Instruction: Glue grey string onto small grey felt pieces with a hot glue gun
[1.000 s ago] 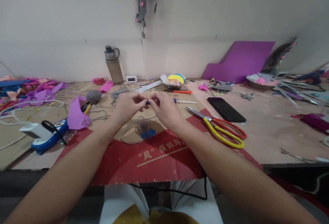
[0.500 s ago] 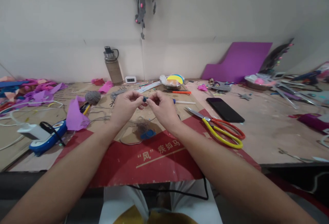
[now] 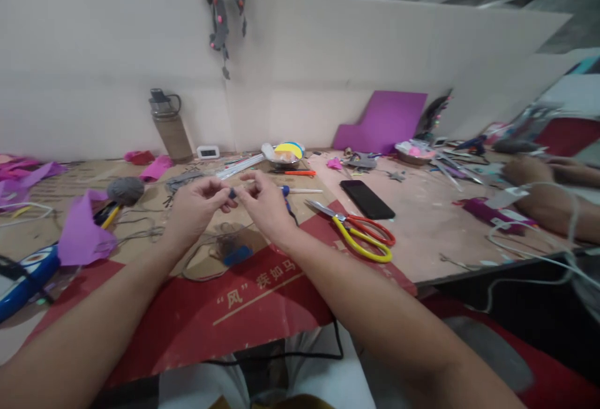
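Note:
My left hand [image 3: 199, 204] and my right hand [image 3: 266, 207] are close together above the cardboard, fingertips pinched. Between them is a small dark blue piece [image 3: 232, 193], mostly covered by the fingers; its kind cannot be made out. Below the hands lies a loose tangle of grey-brown yarn [image 3: 227, 241] beside a flat blue piece [image 3: 238, 255]. A thin strand appears to run up toward my right hand. Just right of that hand is a white stick with a blue end [image 3: 304, 191]. Scissors [image 3: 360, 231] with red and yellow handles lie farther right, blades spread.
A black phone [image 3: 367, 199] lies beyond the scissors. At the back stand a bottle [image 3: 171, 127], a small white clock [image 3: 208, 152] and a bowl [image 3: 284, 162]. A grey yarn ball [image 3: 125, 191] and purple felt [image 3: 87, 229] lie left. Another person's arms [image 3: 553, 193] rest far right.
The view has turned right, so the table's things sit farther left and another person's arms appear at the right. My hands keep their pinch on the small dark blue piece.

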`<state>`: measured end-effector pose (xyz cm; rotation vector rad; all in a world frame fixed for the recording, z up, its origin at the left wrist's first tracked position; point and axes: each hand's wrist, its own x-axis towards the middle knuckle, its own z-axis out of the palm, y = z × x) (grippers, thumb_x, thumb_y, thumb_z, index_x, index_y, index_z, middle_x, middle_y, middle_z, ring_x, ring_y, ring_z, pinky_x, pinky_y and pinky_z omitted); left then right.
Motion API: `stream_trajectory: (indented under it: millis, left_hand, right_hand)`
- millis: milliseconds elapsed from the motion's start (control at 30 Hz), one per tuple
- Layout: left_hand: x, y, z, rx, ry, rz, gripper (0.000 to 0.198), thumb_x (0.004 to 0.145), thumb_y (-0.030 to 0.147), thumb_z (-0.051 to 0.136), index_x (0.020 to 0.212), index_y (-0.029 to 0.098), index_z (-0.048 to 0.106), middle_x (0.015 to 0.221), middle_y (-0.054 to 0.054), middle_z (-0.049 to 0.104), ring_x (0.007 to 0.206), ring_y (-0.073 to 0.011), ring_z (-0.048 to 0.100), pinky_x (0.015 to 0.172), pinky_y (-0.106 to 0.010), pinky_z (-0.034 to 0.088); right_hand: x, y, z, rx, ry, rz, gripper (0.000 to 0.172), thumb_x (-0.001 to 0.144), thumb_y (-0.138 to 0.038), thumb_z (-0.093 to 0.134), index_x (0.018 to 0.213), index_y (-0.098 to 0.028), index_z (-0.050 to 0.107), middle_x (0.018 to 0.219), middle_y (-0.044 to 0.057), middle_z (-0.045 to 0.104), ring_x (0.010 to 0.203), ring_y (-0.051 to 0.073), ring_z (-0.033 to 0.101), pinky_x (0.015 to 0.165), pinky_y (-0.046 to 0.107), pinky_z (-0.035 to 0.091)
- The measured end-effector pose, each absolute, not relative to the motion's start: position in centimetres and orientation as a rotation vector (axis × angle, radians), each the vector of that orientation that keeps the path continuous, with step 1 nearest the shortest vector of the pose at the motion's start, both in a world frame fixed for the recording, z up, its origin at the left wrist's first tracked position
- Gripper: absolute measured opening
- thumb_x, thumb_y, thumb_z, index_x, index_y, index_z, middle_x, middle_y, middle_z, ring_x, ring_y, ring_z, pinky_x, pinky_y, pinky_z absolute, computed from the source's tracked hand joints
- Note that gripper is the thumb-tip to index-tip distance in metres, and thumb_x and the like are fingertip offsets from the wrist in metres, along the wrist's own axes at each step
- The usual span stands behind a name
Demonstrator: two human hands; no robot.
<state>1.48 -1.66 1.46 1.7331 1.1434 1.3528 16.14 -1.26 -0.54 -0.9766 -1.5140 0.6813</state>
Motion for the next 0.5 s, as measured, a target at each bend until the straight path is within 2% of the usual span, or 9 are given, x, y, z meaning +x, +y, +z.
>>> stream_trajectory:
  millis: [67, 133, 367, 500]
  left_hand:
    - [1.38, -1.43, 1.34, 1.744, 1.134, 1.315, 0.014, 0.076, 0.03, 0.066, 0.072, 0.017, 0.065, 0.063, -0.002, 0.067, 0.056, -0.0116, 0.059, 0.057, -0.023, 0.047]
    - [1.25, -1.14, 1.03, 1.717, 1.125, 1.274, 0.015, 0.077, 0.031, 0.066, 0.072, 0.017, 0.066, 0.064, -0.002, 0.067, 0.055, -0.0116, 0.057, 0.057, -0.024, 0.047]
    - [1.12, -0.82, 0.53, 1.382, 1.003, 1.087, 0.021, 0.074, 0.035, 0.07, 0.075, 0.014, 0.067, 0.06, -0.005, 0.066, 0.05, -0.0105, 0.055, 0.05, -0.022, 0.043]
    - [0.88, -0.89, 0.64, 1.282, 0.945, 1.042, 0.023, 0.076, 0.038, 0.067, 0.078, 0.014, 0.069, 0.06, -0.006, 0.067, 0.052, -0.0121, 0.058, 0.049, -0.021, 0.044]
  right_hand:
    - [16.23, -1.1, -0.69, -0.964, -1.564, 0.678, 0.012, 0.082, -0.031, 0.057, 0.082, -0.019, 0.058, 0.064, -0.005, 0.054, 0.059, 0.01, 0.047, 0.058, 0.024, 0.036]
    - [16.34, -1.03, -0.8, -0.973, -1.589, 0.665, 0.014, 0.082, -0.03, 0.056, 0.073, -0.019, 0.056, 0.064, -0.004, 0.054, 0.059, 0.009, 0.046, 0.058, 0.024, 0.035]
    - [16.69, -0.76, -0.84, -1.01, -1.588, 0.744, 0.015, 0.078, -0.028, 0.053, 0.066, -0.02, 0.049, 0.058, -0.006, 0.044, 0.056, 0.009, 0.039, 0.056, 0.023, 0.032]
    - [16.64, -0.92, -0.62, -1.066, -1.564, 0.814, 0.014, 0.076, -0.025, 0.053, 0.065, -0.02, 0.048, 0.057, -0.007, 0.042, 0.054, 0.009, 0.037, 0.054, 0.023, 0.031]
